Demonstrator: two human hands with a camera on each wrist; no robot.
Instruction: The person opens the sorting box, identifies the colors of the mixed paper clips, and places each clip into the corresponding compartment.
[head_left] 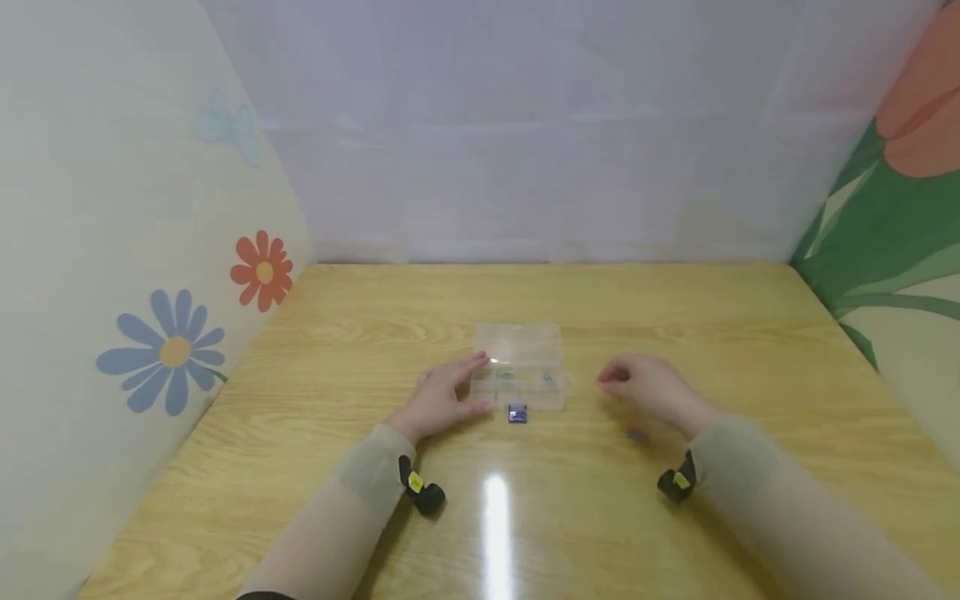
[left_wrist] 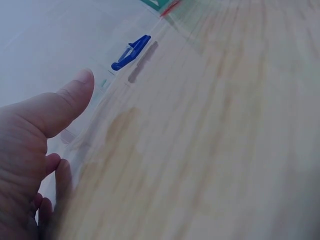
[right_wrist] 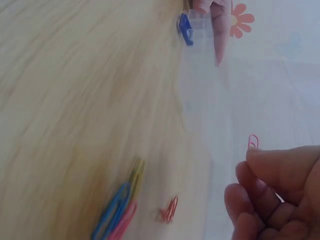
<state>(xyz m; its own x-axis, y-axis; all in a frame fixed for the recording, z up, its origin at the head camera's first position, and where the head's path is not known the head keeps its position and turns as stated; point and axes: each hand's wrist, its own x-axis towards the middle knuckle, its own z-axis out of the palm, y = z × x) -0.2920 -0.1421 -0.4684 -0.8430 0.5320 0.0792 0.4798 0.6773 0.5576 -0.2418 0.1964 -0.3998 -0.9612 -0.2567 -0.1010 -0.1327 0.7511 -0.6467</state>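
The right hand (head_left: pixel 651 388) is raised just to the right of a clear plastic compartment box (head_left: pixel 536 398). Its grip is pinching a pink paper clip (right_wrist: pixel 253 142) between thumb and finger, with the rounded end of the wire standing clear of the fingertips; the other fingers are curled. The left hand (head_left: pixel 441 402) is at the box's left side, its grip spread, thumb well apart from the index finger. The index finger reaches along the far part of that side and the thumb lies by the near corner.

The box rests on a wood-grained worktop (head_left: pixel 337 333), its transparent lid (head_left: pixel 517 343) open toward the far side. A greenish item (head_left: pixel 506 375) and a pale blue item (head_left: pixel 547 381) show in its compartments, too small to identify. At the near edge is a small blue-purple object (head_left: pixel 517 413), apparently a clip; whether it touches the box cannot be told.

Near the right wrist, blue (right_wrist: pixel 111 212), yellow and pink paper clips lie bunched together, with red paper clips (right_wrist: pixel 171 210) just beside them.

A pale cloth (head_left: pixel 525 167) closes the far side, and painted flowers (head_left: pixel 176 352) decorate the left wall.
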